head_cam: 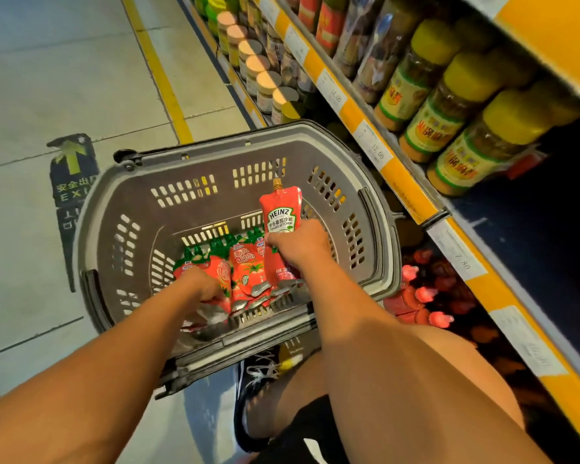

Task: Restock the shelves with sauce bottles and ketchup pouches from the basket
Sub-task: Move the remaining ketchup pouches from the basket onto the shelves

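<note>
Picking is the step in hand: the right hand has its fingers curled round a Heinz ketchup pouch, held upright above the basket's middle. The left hand reaches among the remaining pouches at the basket's near wall, its fingers hidden, so its grip cannot be told. Next, probably, the pouch goes to the shelf at right.
</note>
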A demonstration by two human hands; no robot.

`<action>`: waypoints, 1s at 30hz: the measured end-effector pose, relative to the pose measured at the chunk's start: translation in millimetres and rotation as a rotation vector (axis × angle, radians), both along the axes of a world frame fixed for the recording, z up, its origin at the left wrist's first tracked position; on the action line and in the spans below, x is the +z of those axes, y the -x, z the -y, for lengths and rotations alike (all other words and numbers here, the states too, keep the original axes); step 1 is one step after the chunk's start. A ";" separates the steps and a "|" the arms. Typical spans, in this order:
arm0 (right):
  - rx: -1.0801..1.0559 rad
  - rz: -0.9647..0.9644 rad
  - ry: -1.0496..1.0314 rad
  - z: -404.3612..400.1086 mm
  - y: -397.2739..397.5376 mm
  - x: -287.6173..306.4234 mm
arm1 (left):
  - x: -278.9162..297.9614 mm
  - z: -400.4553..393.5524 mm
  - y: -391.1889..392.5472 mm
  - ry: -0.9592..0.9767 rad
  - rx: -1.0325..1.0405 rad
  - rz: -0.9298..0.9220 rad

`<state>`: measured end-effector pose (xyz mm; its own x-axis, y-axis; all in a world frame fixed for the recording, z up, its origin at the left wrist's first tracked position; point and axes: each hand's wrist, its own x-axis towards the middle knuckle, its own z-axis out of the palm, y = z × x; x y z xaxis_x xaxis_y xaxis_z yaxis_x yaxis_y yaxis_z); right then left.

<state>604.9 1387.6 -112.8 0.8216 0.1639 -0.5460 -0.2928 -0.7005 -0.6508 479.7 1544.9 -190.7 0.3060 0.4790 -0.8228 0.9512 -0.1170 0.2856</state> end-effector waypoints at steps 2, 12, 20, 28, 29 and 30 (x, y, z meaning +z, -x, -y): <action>-0.035 -0.004 -0.066 4.0 5.6 12.2 | 9.0 -0.1 12.1 0.059 0.084 0.020; -0.312 -0.051 -0.456 39.8 34.9 68.5 | 70.3 -6.3 41.5 0.275 0.407 0.400; -0.507 -0.047 -0.636 84.0 56.0 106.1 | 151.2 35.6 36.8 0.512 0.409 0.685; -0.741 -0.099 -0.933 156.1 77.9 131.1 | 219.1 101.2 33.3 0.669 0.260 0.856; -0.765 -0.102 -0.983 167.9 81.5 132.6 | 223.2 107.7 32.4 0.677 0.246 0.872; -0.787 -0.109 -1.055 179.1 84.4 133.6 | 227.0 114.6 31.7 0.684 0.231 0.881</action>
